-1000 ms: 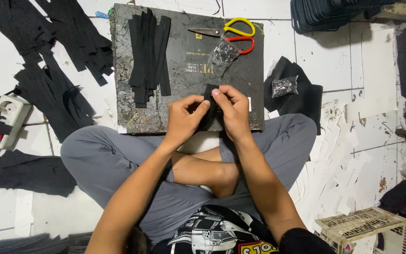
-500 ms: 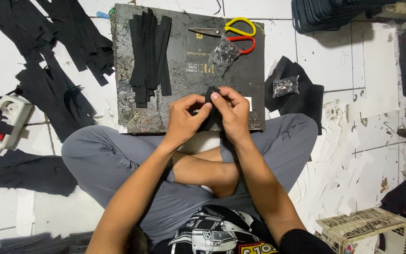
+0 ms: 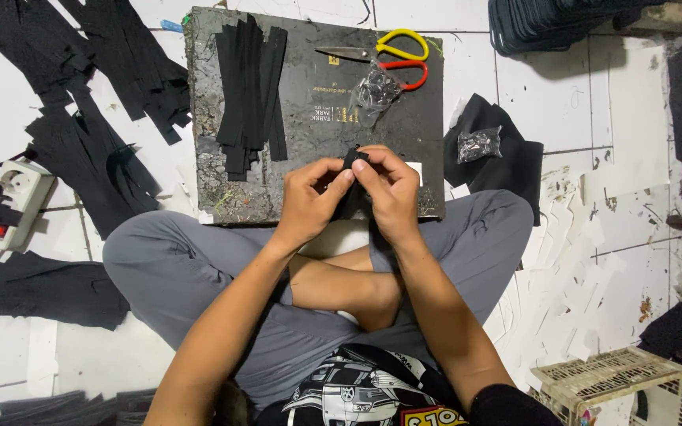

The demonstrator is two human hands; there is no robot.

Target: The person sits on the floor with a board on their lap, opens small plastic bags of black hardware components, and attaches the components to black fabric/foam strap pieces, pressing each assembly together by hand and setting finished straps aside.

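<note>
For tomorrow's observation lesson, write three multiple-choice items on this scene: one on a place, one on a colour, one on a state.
1. Where do the scissors lie?
A. on the dark board's far right corner
B. in the plastic crate
C. on the person's knee

2. What colours are the scissor handles?
A. blue and green
B. yellow and red
C. both black

3. How is the small black strap piece held?
A. lying loose on the board
B. in the left hand alone
C. pinched between both hands

Key:
1 A, they rest on the board near its far edge.
2 B, one loop of each.
3 C, left hand and right hand meet on it.
</note>
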